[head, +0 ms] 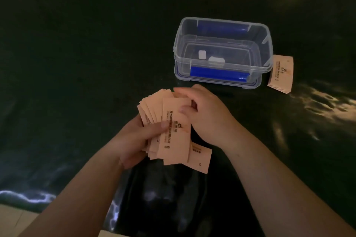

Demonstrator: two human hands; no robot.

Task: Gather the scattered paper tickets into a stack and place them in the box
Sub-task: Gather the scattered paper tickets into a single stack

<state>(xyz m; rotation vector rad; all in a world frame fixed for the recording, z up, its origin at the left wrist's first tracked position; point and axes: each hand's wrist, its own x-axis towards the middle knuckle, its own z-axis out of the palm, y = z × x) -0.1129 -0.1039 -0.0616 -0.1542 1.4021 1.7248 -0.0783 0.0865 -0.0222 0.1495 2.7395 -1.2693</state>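
A fanned bundle of pale orange paper tickets [173, 136] is held above the dark table, just in front of the box. My left hand [134, 140] grips the bundle from the left, thumb on top. My right hand [204, 113] pinches its upper end between thumb and fingers. One ticket [201, 159] sticks out at the bundle's lower right. A neat stack of tickets [281, 73] lies on the table beside the box's right wall. The clear plastic box [267, 52] with blue clips stands open, with two small white pieces [210, 57] inside.
The dark glossy table [77, 63] reflects light at the right and near its front edge. The box rests on its clear lid [256, 83]. A pale floor strip [15, 219] shows at the lower left.
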